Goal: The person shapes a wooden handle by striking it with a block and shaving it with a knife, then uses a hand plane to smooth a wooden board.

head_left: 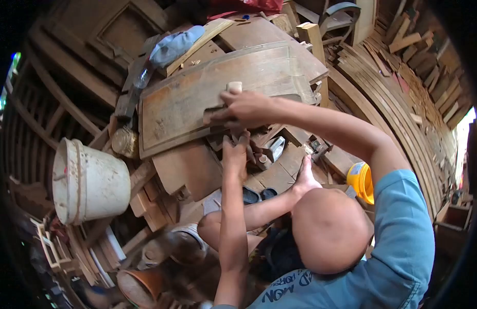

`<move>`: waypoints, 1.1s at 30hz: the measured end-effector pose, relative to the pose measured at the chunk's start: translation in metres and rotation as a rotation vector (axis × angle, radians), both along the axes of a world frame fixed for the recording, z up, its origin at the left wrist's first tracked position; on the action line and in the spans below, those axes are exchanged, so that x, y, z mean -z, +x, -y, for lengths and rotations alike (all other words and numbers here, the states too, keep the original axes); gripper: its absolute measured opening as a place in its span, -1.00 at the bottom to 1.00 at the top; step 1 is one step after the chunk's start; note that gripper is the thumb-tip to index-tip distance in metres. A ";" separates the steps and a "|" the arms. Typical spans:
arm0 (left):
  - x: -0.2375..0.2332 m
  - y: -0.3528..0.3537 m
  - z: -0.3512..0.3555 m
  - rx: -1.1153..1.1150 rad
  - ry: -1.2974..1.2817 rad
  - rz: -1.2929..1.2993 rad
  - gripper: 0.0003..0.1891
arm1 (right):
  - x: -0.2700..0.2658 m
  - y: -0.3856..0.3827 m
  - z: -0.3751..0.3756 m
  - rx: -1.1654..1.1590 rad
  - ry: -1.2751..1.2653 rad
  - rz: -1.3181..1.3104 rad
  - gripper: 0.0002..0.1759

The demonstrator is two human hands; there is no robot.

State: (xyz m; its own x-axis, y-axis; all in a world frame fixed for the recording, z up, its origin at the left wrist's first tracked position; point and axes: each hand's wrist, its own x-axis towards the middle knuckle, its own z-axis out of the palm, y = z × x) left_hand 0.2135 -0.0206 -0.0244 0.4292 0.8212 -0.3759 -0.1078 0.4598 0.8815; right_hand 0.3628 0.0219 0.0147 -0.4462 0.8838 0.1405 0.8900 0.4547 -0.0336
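Observation:
A wide wooden panel point(181, 110) with a grooved border lies tilted before me. My right hand point(246, 109), smeared by motion, curls round a brown wooden block point(211, 116) over the panel's lower part. A pale block end point(234, 87) sticks up just beyond the fingers; whether it belongs to the same piece I cannot tell. Just below, at the panel's near edge, my left hand point(236, 149) has its fingers bent together round something dark that they mostly hide.
Left stands a white bucket point(102, 180); right, a yellow tub point(360, 180). A clear-bladed or shiny tool point(277, 148) lies below the panel. A blue cloth point(176, 45) and bottle point(142, 77) lie behind. Curved planks point(387, 108) are stacked right. My bare foot point(306, 177) rests near the work.

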 end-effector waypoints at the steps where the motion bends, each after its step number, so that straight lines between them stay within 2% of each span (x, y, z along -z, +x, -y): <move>1: 0.014 0.002 0.006 -0.050 -0.065 0.103 -0.72 | -0.003 0.007 0.001 0.024 0.000 -0.068 -0.46; 2: 0.029 0.001 0.007 -0.071 -0.073 0.116 -0.72 | -0.002 0.015 -0.004 0.004 -0.009 -0.054 -0.46; 4: 0.042 0.004 0.006 0.163 -0.606 0.752 -0.77 | -0.005 0.028 -0.016 0.033 -0.062 -0.071 -0.45; 5: 0.048 0.008 0.005 0.152 -0.600 0.778 -0.77 | -0.001 0.030 -0.015 0.015 -0.064 -0.049 -0.45; 7: 0.023 0.020 0.013 0.135 -0.619 0.727 -0.84 | 0.007 0.023 0.009 -0.242 -0.053 -0.100 -0.41; 9: 0.044 0.028 0.020 0.104 -0.527 0.691 -0.84 | 0.000 0.018 0.025 -0.384 0.012 0.048 -0.39; 11: 0.063 0.036 0.027 0.044 -0.338 0.562 -0.84 | -0.004 0.027 0.016 -0.397 -0.016 0.055 -0.37; 12: 0.054 0.040 0.031 -0.060 -0.286 0.239 -0.80 | -0.005 0.032 0.008 -0.290 0.031 0.045 -0.36; 14: 0.038 0.044 0.039 -0.058 -0.268 0.293 -0.80 | -0.010 0.043 -0.006 -0.085 0.077 0.003 -0.43; 17: 0.056 0.044 0.054 -0.011 -0.148 0.279 -0.80 | -0.011 0.043 0.008 -0.163 0.124 0.132 -0.48; 18: 0.075 0.048 0.062 -0.074 -0.009 0.211 -0.78 | -0.005 0.040 0.022 -0.235 0.107 0.046 -0.46; 19: 0.075 0.049 0.064 -0.133 0.119 0.134 -0.75 | 0.000 0.037 0.035 -0.300 0.080 -0.050 -0.44; 20: 0.075 0.045 0.065 -0.166 0.189 0.112 -0.78 | 0.000 0.041 0.030 -0.230 0.042 -0.055 -0.43; 21: 0.058 0.037 0.065 -0.115 0.078 0.090 -0.76 | -0.006 0.046 0.024 -0.161 -0.005 -0.056 -0.42; 23: 0.041 0.035 0.064 -0.098 0.065 0.104 -0.75 | -0.010 0.046 0.013 0.117 0.068 -0.104 -0.37; 25: 0.045 0.036 0.065 -0.074 0.022 0.164 -0.73 | 0.003 0.039 0.027 0.045 0.098 -0.075 -0.32; 26: 0.059 0.038 0.067 -0.083 0.110 0.159 -0.74 | 0.013 0.030 0.040 -0.105 0.122 0.004 -0.29; 27: 0.068 0.036 0.068 -0.087 0.193 0.147 -0.74 | 0.003 0.022 0.054 -0.182 0.090 -0.107 -0.34; 29: 0.061 0.030 0.066 -0.067 0.155 0.145 -0.75 | 0.009 0.046 0.025 -0.064 0.008 0.042 -0.35; 30: 0.045 0.029 0.064 -0.057 0.124 0.138 -0.74 | -0.012 0.051 0.015 0.092 0.140 0.025 -0.40; 31: 0.035 0.030 0.066 -0.049 0.090 0.136 -0.73 | -0.011 0.050 0.023 0.100 0.122 0.037 -0.40; 32: 0.034 0.032 0.067 -0.065 0.042 0.147 -0.73 | -0.009 0.046 0.030 -0.002 0.165 0.106 -0.40; 33: 0.054 0.034 0.067 -0.064 0.061 0.155 -0.73 | -0.005 0.040 0.034 -0.107 0.223 0.172 -0.41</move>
State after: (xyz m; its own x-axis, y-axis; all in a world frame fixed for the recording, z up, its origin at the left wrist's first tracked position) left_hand 0.2471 -0.0872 -0.0779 0.4247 0.8678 -0.2579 -0.2720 0.3941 0.8779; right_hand 0.4030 -0.0119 0.0202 -0.5690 0.7865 0.2403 0.8208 0.5249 0.2253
